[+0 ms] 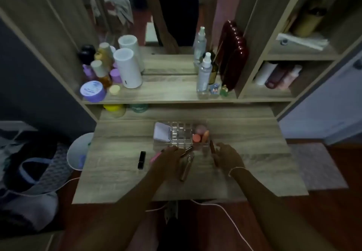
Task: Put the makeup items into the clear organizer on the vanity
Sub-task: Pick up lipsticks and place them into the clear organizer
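The clear organizer (182, 135) stands mid-vanity, holding a white compact (162, 133), a pink sponge (200, 128), an orange round item (196, 138) and an orange tube (205, 135). My left hand (168, 159) lies just in front of it, over a pink item (155, 156), fingers near a dark slim tube (186, 151). A rose-gold tube (187, 167) lies between my hands. My right hand (228, 156) hovers with fingers spread beside a dark red tube (212, 146). A black lipstick (141, 160) lies to the left.
A raised shelf behind carries jars and bottles (109, 70) on the left and spray bottles (203, 74) on the right, with a mirror above. A white bin (78, 150) sits left of the vanity. A white cable (225, 211) runs along the floor.
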